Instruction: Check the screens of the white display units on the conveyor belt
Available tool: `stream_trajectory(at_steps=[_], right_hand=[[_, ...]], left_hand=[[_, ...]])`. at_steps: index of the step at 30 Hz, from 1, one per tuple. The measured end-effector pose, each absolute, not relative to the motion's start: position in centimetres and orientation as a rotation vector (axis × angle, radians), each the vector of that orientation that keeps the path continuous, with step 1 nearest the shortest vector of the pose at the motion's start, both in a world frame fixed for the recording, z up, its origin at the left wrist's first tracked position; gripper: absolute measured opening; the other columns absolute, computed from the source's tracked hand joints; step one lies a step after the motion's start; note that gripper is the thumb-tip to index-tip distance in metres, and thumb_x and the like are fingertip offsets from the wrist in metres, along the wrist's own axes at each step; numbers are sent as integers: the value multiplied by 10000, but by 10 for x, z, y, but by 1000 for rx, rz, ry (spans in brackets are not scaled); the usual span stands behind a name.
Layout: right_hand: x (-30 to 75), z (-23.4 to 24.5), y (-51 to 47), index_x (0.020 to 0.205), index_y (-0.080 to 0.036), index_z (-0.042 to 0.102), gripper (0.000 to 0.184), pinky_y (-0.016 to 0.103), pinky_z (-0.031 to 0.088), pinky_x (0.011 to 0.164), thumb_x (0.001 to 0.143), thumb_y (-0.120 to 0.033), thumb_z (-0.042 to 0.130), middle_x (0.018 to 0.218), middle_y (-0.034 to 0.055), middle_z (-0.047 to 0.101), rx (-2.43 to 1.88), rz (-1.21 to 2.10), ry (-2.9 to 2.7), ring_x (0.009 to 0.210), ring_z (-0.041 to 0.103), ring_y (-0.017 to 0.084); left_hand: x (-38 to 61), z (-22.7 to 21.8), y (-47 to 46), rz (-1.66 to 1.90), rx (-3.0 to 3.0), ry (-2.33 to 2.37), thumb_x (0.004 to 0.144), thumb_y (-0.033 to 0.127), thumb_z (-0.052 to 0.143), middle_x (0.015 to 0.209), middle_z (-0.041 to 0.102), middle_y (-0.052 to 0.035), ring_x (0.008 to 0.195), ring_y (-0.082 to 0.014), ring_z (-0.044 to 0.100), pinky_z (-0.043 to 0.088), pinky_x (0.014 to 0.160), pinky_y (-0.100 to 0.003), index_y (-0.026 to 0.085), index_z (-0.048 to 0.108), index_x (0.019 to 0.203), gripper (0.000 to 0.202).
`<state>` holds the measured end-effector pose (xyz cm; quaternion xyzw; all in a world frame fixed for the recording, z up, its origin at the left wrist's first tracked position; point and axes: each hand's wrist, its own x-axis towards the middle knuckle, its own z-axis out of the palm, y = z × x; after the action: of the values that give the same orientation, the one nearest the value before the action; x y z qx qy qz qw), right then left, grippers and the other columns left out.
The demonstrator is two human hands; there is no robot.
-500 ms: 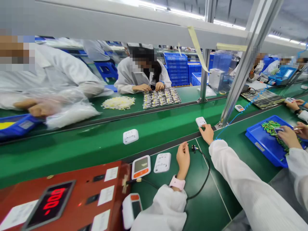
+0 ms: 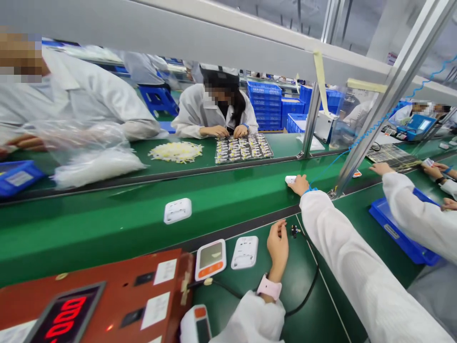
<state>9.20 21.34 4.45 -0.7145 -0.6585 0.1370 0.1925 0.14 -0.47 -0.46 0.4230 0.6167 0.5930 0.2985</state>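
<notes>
Right hand (image 2: pixel 300 185), now farther over belt (image 2: pixel 228 200), grips rounded plastic case (image 2: pixel 290 179); left hand (image 2: pixel 278 246) loosely curled beside belt, empty.

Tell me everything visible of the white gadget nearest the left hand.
The white gadget is a flat, round-cornered slab, apparently plastic. Its upward face has molded recesses and dark marks too small to make out. It lies flat on the green table, between the screen gadget and the left hand, touching neither; nothing rests on it.
</notes>
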Motion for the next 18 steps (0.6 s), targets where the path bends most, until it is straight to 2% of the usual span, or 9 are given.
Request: stream_trajectory(at_steps=[8,13,18], right_hand=[[89,19,209,907,-158,577,347,320,469,777,644,-268,776,1089,95,496,-1774,505,-1602,763,599,159],[101,12,195,959,-166,608,222,317,483,781,769,-280,612,1078,96,554,-1554,561,-1384,674,565,125],[125,-4,165,981,-168,562,284,261,478,604,837,-399,480,847,37,633,-1320,639,-1185,579,549,120]], left_hand=[[-2,-5,-4,1583,1164,1664,838,359,484,942,713,-70,759,-198,651,510,699,-326,210,688,914,264],[-4,-6,-2,1568,1173,1657,832,380,478,953,714,-74,818,-217,663,515,722,-344,212,691,913,283],[-5,-7,-2,1575,1165,1662,811,406,493,941,722,-77,787,-217,666,518,701,-345,210,698,908,300]])
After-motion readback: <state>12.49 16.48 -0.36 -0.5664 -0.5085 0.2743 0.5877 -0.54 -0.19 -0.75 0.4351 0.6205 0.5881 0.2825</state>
